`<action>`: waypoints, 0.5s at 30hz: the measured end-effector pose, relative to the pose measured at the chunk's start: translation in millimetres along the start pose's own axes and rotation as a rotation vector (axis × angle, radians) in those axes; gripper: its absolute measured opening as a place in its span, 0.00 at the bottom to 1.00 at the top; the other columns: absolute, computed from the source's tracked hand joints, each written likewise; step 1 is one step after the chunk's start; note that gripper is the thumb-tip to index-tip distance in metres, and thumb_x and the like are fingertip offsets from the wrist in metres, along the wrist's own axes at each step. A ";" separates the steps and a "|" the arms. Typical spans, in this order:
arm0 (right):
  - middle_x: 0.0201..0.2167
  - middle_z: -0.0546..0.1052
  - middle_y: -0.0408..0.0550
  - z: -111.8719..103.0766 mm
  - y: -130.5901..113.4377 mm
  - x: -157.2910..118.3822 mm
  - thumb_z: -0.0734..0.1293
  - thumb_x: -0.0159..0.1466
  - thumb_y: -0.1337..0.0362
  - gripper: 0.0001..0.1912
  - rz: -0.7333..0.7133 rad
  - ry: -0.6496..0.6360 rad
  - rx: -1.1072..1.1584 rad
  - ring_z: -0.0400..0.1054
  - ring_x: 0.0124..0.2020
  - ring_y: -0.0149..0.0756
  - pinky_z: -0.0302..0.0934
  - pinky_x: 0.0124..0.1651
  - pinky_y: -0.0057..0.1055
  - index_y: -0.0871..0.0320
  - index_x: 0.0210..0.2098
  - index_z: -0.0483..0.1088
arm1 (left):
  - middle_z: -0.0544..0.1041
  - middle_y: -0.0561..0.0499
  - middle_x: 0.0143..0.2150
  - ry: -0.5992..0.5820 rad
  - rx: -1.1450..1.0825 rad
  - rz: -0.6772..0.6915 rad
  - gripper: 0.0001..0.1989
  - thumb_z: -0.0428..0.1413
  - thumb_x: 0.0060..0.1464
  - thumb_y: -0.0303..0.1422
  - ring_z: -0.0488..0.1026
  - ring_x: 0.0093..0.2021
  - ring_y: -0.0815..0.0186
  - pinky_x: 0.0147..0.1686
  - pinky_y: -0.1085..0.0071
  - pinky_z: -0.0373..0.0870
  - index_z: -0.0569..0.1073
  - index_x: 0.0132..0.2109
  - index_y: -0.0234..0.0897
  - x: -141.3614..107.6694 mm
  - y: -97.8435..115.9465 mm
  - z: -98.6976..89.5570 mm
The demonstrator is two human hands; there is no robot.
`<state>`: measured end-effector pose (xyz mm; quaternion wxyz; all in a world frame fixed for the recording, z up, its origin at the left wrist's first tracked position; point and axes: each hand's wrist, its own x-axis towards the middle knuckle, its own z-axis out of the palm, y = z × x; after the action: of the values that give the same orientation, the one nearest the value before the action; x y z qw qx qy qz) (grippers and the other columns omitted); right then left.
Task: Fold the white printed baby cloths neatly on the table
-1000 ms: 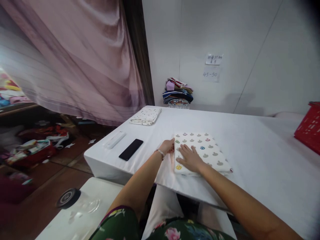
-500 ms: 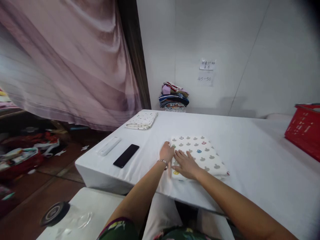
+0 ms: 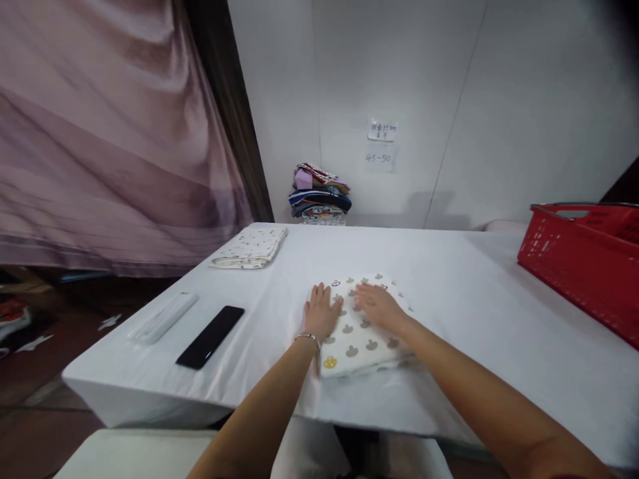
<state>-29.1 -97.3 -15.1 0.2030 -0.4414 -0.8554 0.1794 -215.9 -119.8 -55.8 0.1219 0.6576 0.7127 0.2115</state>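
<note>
A folded white cloth [image 3: 357, 339] with grey, yellow and red mushroom-like prints lies flat near the front edge of the table. My left hand [image 3: 321, 313], with a bracelet at the wrist, rests along its left edge, fingers spread. Over the upper middle of the cloth is my right hand [image 3: 382, 307], palm down and slightly blurred, its fingers stretched out. Neither hand grips anything. Part of the cloth's right side is hidden by my right hand and forearm.
On the white table [image 3: 464, 319] lie a black phone [image 3: 210, 337], a white elongated object [image 3: 164, 318] and another folded cloth [image 3: 250, 247]. A red basket [image 3: 584, 266] stands at right. Stacked fabrics [image 3: 319, 193] sit by the wall, and a pink curtain [image 3: 114, 146] hangs left.
My view has turned to the right. My right hand has slid across the cloth, away from its left edge toward the upper middle. My left hand's fingers have spread onto the cloth's edge.
</note>
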 end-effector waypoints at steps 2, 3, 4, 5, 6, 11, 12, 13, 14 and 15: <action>0.64 0.54 0.52 -8.3 24.3 11.2 0.54 0.65 0.55 0.25 0.102 0.072 -0.138 0.41 0.66 0.45 0.36 0.64 0.44 0.59 0.58 0.62 | 0.45 0.47 0.69 0.008 0.011 -0.012 0.30 0.41 0.59 0.49 0.38 0.68 0.54 0.61 0.49 0.47 0.56 0.63 0.40 -0.6 0.4 0.0; 0.66 0.49 0.53 -9.6 36.1 15.5 0.55 0.65 0.53 0.29 0.165 0.068 -0.190 0.37 0.66 0.46 0.33 0.64 0.46 0.61 0.61 0.58 | 0.45 0.47 0.69 0.011 0.015 -0.017 0.30 0.41 0.58 0.49 0.38 0.68 0.54 0.61 0.49 0.48 0.56 0.63 0.40 -0.8 0.7 0.0; 0.67 0.46 0.53 -9.1 47.2 18.6 0.54 0.65 0.51 0.31 0.233 0.035 -0.215 0.35 0.67 0.46 0.32 0.64 0.48 0.61 0.63 0.54 | 0.45 0.48 0.69 0.014 0.019 -0.021 0.30 0.41 0.58 0.49 0.38 0.68 0.53 0.61 0.49 0.48 0.56 0.63 0.41 -0.9 1.2 0.2; 0.67 0.44 0.53 -7.0 57.2 20.7 0.54 0.64 0.49 0.33 0.302 -0.008 -0.218 0.34 0.67 0.46 0.33 0.64 0.48 0.60 0.64 0.51 | 0.45 0.48 0.69 0.016 0.022 -0.024 0.30 0.41 0.58 0.48 0.38 0.68 0.53 0.61 0.50 0.48 0.55 0.64 0.40 -1.0 1.6 0.4; 0.67 0.44 0.52 -4.3 65.7 22.0 0.53 0.64 0.47 0.35 0.360 -0.052 -0.207 0.35 0.67 0.46 0.35 0.63 0.48 0.59 0.65 0.49 | 0.45 0.49 0.69 0.016 0.026 -0.027 0.30 0.42 0.58 0.48 0.39 0.67 0.52 0.61 0.50 0.48 0.55 0.64 0.40 -1.2 2.1 0.7; 0.68 0.41 0.49 -0.8 83.1 24.2 0.52 0.63 0.44 0.37 0.402 -0.119 -0.102 0.34 0.67 0.44 0.40 0.64 0.40 0.58 0.65 0.46 | 0.45 0.50 0.69 0.007 0.037 -0.033 0.31 0.41 0.58 0.48 0.41 0.67 0.52 0.61 0.50 0.48 0.54 0.64 0.39 -2.1 3.9 0.4; 0.68 0.41 0.50 -3.5 83.0 23.6 0.51 0.63 0.44 0.37 0.405 -0.130 -0.079 0.35 0.67 0.42 0.40 0.64 0.39 0.59 0.65 0.46 | 0.45 0.50 0.69 0.005 0.038 -0.033 0.31 0.41 0.58 0.48 0.41 0.67 0.52 0.61 0.50 0.48 0.54 0.65 0.39 -2.1 4.1 0.1; 0.68 0.41 0.50 -6.6 82.3 21.9 0.49 0.64 0.45 0.37 0.414 -0.138 -0.062 0.35 0.67 0.42 0.39 0.64 0.38 0.59 0.66 0.46 | 0.44 0.50 0.69 0.003 0.040 -0.035 0.32 0.41 0.58 0.48 0.41 0.67 0.51 0.61 0.51 0.48 0.53 0.65 0.38 -2.0 4.1 -0.3; 0.68 0.41 0.51 -9.5 81.2 18.9 0.48 0.64 0.45 0.36 0.425 -0.139 -0.053 0.35 0.67 0.41 0.39 0.64 0.38 0.60 0.66 0.46 | 0.44 0.50 0.69 0.000 0.040 -0.037 0.32 0.41 0.57 0.48 0.41 0.67 0.51 0.61 0.51 0.47 0.53 0.65 0.38 -1.8 4.1 -0.6; 0.68 0.40 0.51 -11.5 79.9 14.6 0.47 0.65 0.45 0.36 0.432 -0.133 -0.057 0.33 0.67 0.41 0.37 0.64 0.40 0.60 0.66 0.45 | 0.44 0.50 0.69 -0.003 0.040 -0.040 0.32 0.41 0.57 0.48 0.41 0.67 0.51 0.61 0.51 0.47 0.54 0.65 0.38 -1.6 4.1 -0.9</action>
<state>23.5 -40.2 -41.3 0.0906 -0.6070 -0.7573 0.2232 -212.6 -121.4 -53.3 0.1140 0.6459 0.7295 0.1938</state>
